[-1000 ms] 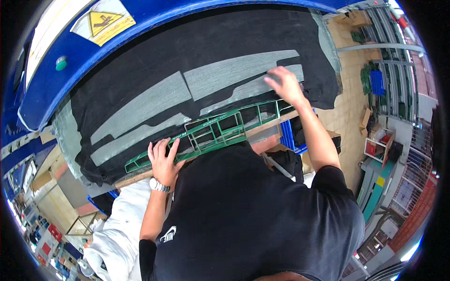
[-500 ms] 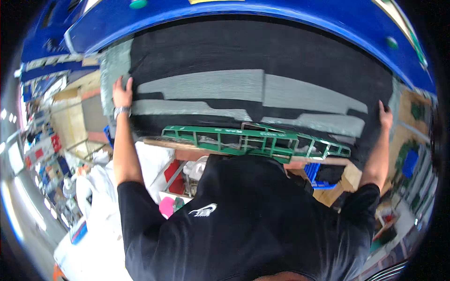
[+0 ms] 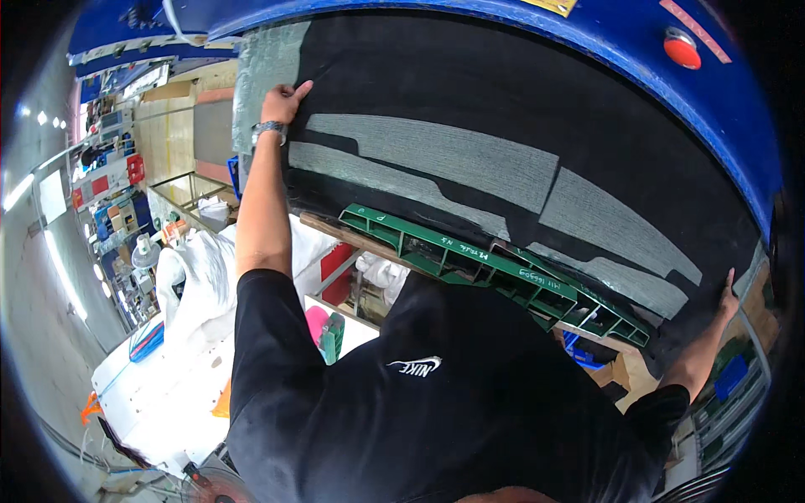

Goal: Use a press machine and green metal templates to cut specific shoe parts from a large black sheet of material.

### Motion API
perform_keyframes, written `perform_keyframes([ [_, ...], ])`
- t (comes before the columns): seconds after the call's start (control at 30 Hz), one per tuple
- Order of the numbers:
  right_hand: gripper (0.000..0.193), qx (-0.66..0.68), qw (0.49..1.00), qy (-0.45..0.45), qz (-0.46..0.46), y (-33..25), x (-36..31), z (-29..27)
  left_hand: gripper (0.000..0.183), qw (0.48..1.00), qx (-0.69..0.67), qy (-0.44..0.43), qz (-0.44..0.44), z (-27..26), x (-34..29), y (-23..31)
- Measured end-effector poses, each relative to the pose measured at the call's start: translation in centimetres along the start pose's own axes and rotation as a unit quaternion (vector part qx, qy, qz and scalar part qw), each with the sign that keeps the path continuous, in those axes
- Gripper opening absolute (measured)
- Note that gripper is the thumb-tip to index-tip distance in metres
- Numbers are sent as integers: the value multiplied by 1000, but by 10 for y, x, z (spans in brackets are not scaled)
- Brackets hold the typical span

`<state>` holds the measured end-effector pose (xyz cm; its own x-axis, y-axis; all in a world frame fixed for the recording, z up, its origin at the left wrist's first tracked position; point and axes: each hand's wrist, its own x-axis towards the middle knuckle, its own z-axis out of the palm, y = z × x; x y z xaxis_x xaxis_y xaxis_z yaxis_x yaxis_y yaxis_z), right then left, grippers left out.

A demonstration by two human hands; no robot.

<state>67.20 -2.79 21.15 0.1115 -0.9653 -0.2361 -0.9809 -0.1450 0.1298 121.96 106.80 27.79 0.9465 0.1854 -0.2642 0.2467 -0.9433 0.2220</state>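
A wide black sheet lies across the work surface in front of me. Long grey-green shapes show within it, in the same tone as the board beyond its left edge. My left hand, a watch on its wrist, pinches the sheet's left edge between thumb and fingers. Down at the right edge, my right hand grips the sheet with the thumb raised; its other fingers are partly hidden. Green cutting dies, open frames with white markings, lie along the near edge between my arms.
A blue machine beam curves over the far side, with a red push button on it. White cloth and a white table stand at my left. Blue crates sit below the near edge.
My view has turned, so the sheet now slants down to the right and the red button shows. My left hand's spread fingers have closed on the sheet's edge.
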Motion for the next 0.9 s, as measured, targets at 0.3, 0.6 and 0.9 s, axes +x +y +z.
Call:
perform_keyframes([
  [0.3,70,10,991,39,-126,31,13,9,68,997,-12,29,71,6,-7,-11],
  [0.6,65,16,976,106,-191,59,-33,6,63,996,7,8,89,-11,-20,-43],
  [0.9,55,33,978,86,-186,109,-119,29,66,995,65,-18,69,-20,-59,-97],
])
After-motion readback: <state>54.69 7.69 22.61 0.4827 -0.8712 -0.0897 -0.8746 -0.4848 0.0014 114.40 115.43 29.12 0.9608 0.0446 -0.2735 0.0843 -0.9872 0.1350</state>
